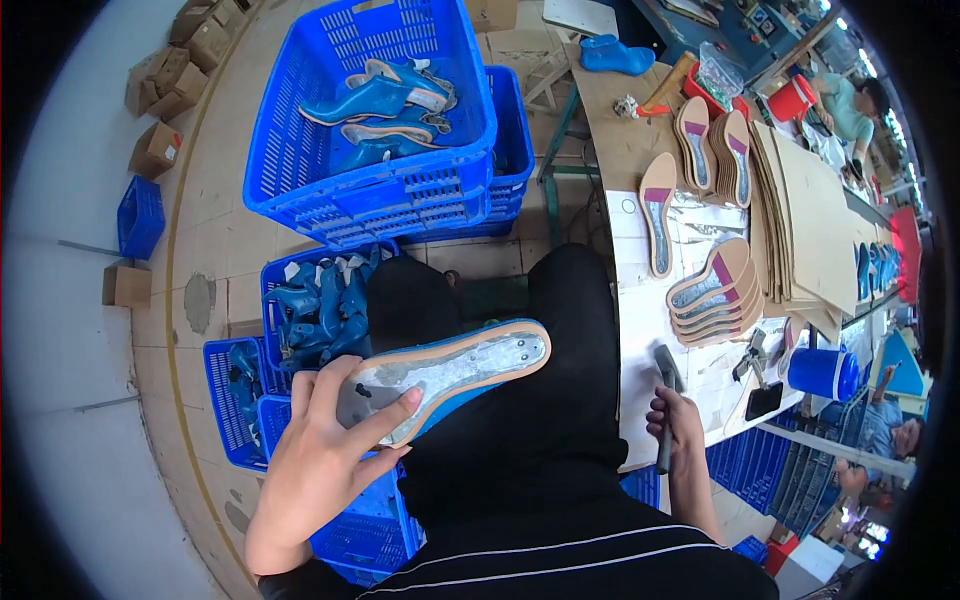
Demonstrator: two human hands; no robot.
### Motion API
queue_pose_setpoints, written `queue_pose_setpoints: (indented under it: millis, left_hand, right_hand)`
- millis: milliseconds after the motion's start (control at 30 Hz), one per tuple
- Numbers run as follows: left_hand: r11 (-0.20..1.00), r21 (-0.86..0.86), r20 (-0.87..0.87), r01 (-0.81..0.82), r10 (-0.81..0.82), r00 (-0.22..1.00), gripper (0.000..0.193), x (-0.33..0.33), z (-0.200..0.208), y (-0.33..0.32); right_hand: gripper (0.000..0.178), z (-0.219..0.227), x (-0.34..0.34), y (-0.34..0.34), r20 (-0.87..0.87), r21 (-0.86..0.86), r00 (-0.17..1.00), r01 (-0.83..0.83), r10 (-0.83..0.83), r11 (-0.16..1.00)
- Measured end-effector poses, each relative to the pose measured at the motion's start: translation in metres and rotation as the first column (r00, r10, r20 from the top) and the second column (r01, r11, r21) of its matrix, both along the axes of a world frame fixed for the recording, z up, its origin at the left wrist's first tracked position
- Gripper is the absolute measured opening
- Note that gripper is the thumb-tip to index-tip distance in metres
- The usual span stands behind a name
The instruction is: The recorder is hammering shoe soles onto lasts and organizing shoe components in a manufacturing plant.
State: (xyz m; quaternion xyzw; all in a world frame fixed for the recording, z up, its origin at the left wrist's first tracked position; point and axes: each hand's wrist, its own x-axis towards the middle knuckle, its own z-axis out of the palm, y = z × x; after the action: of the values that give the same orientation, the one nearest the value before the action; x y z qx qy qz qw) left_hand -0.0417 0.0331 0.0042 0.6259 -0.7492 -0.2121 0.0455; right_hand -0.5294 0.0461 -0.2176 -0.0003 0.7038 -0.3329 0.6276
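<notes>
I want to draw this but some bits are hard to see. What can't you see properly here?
- Head view: the left hand covers the heel end of the shoe last.
- The hammer handle is partly hidden inside the right hand.
- The lower blue crates are hidden behind the arm and lap.

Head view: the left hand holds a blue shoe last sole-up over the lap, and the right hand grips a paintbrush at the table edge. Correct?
Not quite. The head view shows the right hand gripping a hammer, not a paintbrush, at the table edge. The left hand does hold the blue shoe last sole-up over the lap.
</notes>
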Motion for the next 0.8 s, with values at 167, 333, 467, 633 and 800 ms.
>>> queue_pose_setpoints:
  millis: [167, 333, 467, 633, 800]
  left_hand:
    - [0.999, -0.023, -0.023, -0.046, 0.046, 0.999, 0.062, -0.004, 0.002, -0.004]
    - [0.998, -0.062, -0.073, 0.0, -0.005, 0.997, 0.062, 0.003, 0.001, -0.007]
    - [1.0, -0.001, -0.103, -0.028, 0.028, 0.994, 0.061, 0.007, 0.005, -0.004]
    - [1.0, 0.015, -0.128, -0.024, 0.025, 0.992, 0.061, 0.012, 0.006, 0.0]
    - [0.996, 0.072, -0.134, 0.043, -0.033, 0.99, 0.064, 0.016, 0.01, -0.005]
  right_hand:
    - [0.018, 0.083, 0.072, -0.008, -0.406, -0.363, 0.892, -0.355, 0.196, 0.862]
    - [0.016, 0.148, 0.105, -0.034, -0.781, -0.425, 0.567, -0.789, 0.26, 0.444]
    - [0.024, 0.193, 0.141, -0.071, -0.819, -0.361, 0.329, -0.932, 0.469, 0.024]
    - [0.026, 0.193, 0.164, -0.069, -0.768, -0.201, 0.109, -0.977, 0.631, -0.076]
    - [0.03, 0.181, 0.163, -0.061, -0.802, -0.094, -0.002, -0.987, 0.597, -0.13]
